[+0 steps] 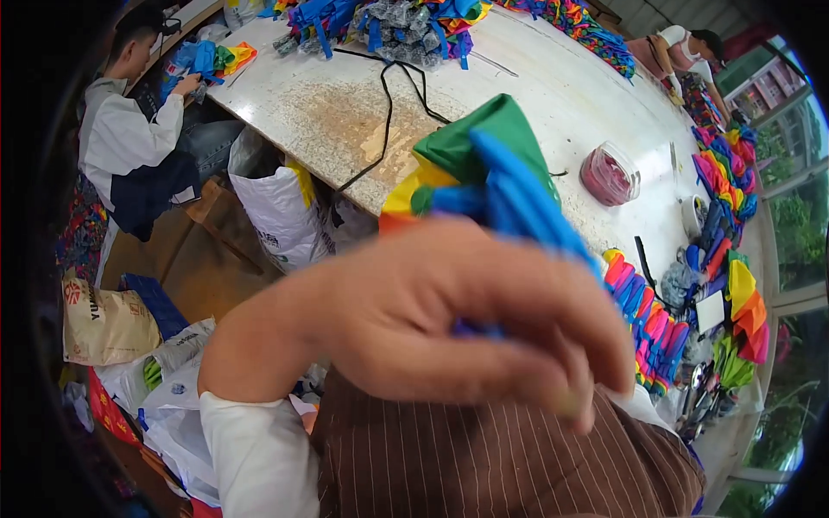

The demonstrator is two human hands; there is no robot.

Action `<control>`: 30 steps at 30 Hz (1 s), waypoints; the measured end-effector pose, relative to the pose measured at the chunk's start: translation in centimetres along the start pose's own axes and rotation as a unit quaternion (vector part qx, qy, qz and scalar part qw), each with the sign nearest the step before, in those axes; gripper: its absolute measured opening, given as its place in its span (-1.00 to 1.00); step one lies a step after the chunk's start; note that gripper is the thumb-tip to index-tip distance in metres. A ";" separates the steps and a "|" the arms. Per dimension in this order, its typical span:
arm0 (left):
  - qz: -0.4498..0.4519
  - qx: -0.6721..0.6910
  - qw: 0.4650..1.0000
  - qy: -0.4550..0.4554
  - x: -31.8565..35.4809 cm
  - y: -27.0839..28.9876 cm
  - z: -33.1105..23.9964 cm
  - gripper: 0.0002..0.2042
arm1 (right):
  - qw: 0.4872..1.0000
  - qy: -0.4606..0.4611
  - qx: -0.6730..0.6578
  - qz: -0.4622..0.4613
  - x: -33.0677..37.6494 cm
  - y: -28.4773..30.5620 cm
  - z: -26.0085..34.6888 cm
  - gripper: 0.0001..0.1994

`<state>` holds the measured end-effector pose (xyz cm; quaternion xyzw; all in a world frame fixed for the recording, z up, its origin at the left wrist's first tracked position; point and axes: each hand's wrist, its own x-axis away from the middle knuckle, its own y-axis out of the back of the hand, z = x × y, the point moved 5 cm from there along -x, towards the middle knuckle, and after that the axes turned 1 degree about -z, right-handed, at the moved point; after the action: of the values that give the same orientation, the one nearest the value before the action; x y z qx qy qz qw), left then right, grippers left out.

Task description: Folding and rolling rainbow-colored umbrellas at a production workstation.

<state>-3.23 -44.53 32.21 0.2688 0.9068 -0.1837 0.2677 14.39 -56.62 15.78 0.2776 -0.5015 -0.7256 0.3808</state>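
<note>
The white, speckled desk (596, 95) is the work surface; a heap of multicoloured fabric bundles in clear plastic (401, 34) occupies its far side. The loose green, blue, yellow and orange fabric bundle (509, 138), the item being worked, is located directly behind the hand, above the near part of the desk; contact with the surface cannot be confirmed. The left hand (414, 285) crosses in front, fingers bent and thumb drawn toward the fingertips; motion blur prevents telling whether anything is pinched between them. The right hand is not visible. For good handling, support the fabric from beneath, keep its folds aligned and avoid pulling at one corner, as thin cloth is likely to slip open. Edges: the desk's left edge runs diagonally toward the fabric, and its near edge is hidden by the hand. The row of tightly folded rainbow-coloured bundles (643, 319) limits movement to the right. Open room lies beyond the fabric, short of the heap. Keep trailing cloth away from the clear plastic tub with reddish contents (610, 175) and the thin black cord (388, 112) near the left edge
</note>
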 end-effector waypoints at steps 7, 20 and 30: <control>-0.368 -0.277 0.885 0.066 4.0 10.2 0.4 -0.69 | 0.877 0.150 -0.164 -0.425 1.5 9.3 11.6 -0.55; -0.390 -0.235 0.887 0.076 6.6 10.4 -0.8 -0.95 | 0.670 -0.043 -0.738 -0.069 3.6 -2.7 1.5 -0.56; -0.436 -0.077 0.896 0.020 7.0 9.3 9.0 -0.08 | 0.657 0.024 -0.726 0.204 1.2 -9.2 2.6 -0.56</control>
<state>0.65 -38.78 19.27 -0.1713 0.9496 -0.2060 0.1625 9.20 -54.40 8.02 -0.1791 0.1497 -0.7558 0.6117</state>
